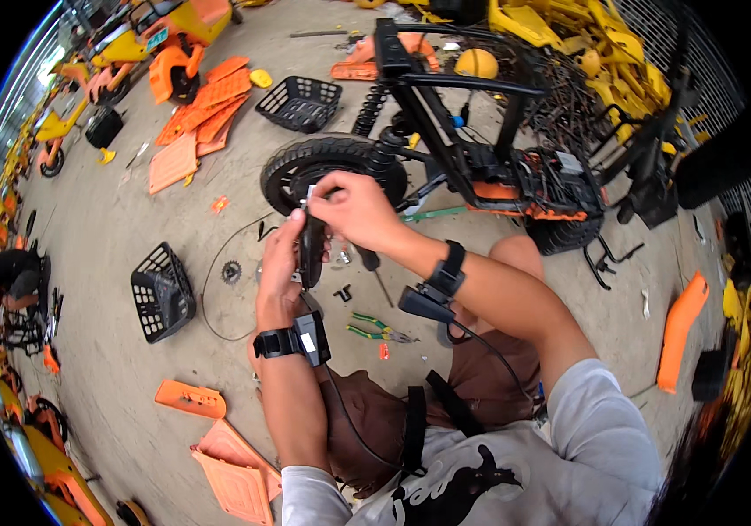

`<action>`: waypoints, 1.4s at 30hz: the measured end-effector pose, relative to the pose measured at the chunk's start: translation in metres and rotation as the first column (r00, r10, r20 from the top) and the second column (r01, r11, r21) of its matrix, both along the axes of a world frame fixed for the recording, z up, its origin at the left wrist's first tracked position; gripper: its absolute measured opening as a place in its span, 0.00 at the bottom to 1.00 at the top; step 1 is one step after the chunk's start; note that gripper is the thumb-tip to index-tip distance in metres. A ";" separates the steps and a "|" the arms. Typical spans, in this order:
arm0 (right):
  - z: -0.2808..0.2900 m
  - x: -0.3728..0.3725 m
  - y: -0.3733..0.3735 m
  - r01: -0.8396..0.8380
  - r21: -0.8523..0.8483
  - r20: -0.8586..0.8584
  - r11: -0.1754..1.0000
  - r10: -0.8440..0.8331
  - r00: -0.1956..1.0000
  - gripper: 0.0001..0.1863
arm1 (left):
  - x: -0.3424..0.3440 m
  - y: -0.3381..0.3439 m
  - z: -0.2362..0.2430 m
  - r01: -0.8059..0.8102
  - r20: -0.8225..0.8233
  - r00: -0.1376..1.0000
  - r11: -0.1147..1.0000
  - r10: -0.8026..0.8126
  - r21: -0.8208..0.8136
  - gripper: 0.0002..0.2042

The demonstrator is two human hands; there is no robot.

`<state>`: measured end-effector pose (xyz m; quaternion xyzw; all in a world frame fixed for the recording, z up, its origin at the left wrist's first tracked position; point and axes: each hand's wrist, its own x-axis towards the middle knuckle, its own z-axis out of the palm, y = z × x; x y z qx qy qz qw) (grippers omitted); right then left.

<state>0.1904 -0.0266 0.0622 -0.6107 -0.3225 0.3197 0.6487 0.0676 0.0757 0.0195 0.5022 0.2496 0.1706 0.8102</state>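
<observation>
My left hand is closed around a long, dark black part held upright in front of me; its exact kind does not show. At the top end of that part, my right hand has its fingers pinched together. A small pale piece shows by the right fingertips, too small to name. Below the hands, a black-handled screwdriver lies on the floor. Closer to me are pliers with green and yellow handles and a small black bracket. A toothed sprocket lies to the left, inside a looped cable.
A stripped black scooter frame with its wheel stands just beyond my hands. Black baskets lie left and ahead. Orange panels are scattered around. A yellow parts heap fills the far right; a person crouches far left.
</observation>
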 end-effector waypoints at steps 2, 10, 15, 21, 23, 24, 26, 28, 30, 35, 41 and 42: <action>-0.026 0.014 0.001 0.078 0.042 0.303 0.996 -0.088 0.949 0.09 | 0.004 -0.003 0.010 -0.017 -0.073 0.997 0.986 0.030 0.166 0.18; -0.015 0.022 0.001 0.090 -0.208 0.534 0.974 0.036 0.845 0.11 | -0.004 -0.004 0.015 -0.128 -0.166 0.970 0.951 0.180 0.280 0.17; -0.022 0.028 -0.003 0.047 -0.176 0.480 0.983 0.044 0.876 0.11 | 0.000 -0.004 -0.002 -0.139 -0.211 0.955 0.942 0.209 0.304 0.20; -0.026 0.041 -0.009 -0.115 -0.154 0.198 0.981 0.145 0.969 0.10 | 0.004 -0.013 0.001 -0.157 -0.178 0.964 0.964 0.197 0.216 0.24; -0.031 0.044 -0.012 -0.151 -0.143 0.096 0.978 0.165 0.982 0.08 | 0.005 -0.020 0.010 -0.162 -0.185 0.962 0.963 0.203 0.214 0.23; -0.029 0.043 -0.015 -0.182 -0.140 0.053 0.973 0.191 0.980 0.08 | 0.005 -0.020 0.010 -0.168 -0.175 0.964 0.970 0.199 0.176 0.23; -0.024 0.041 -0.018 -0.244 -0.129 -0.033 0.961 0.242 0.970 0.08 | 0.004 -0.019 0.004 -0.177 -0.155 0.969 0.979 0.191 0.100 0.23; -0.029 0.041 -0.020 -0.239 -0.106 -0.036 0.965 0.236 0.971 0.06 | 0.006 -0.021 0.002 -0.192 -0.133 0.970 0.976 0.204 0.102 0.23; -0.031 0.042 -0.022 -0.244 -0.094 -0.066 0.965 0.239 0.969 0.05 | 0.006 -0.018 -0.002 -0.205 -0.121 0.969 0.974 0.216 0.097 0.24; -0.034 0.043 -0.025 -0.228 -0.122 -0.137 0.966 0.212 0.968 0.04 | -0.001 -0.021 0.012 -0.299 -0.108 0.947 0.953 0.303 0.053 0.15; -0.064 0.037 -0.022 -0.223 -0.211 -0.084 0.952 0.210 0.974 0.08 | 0.003 -0.035 -0.007 -0.349 -0.068 0.936 0.935 0.345 -0.062 0.17; -0.074 0.026 -0.021 -0.207 -0.246 -0.088 0.947 0.191 0.978 0.08 | -0.006 -0.038 -0.013 -0.392 -0.111 0.916 0.919 0.385 -0.045 0.17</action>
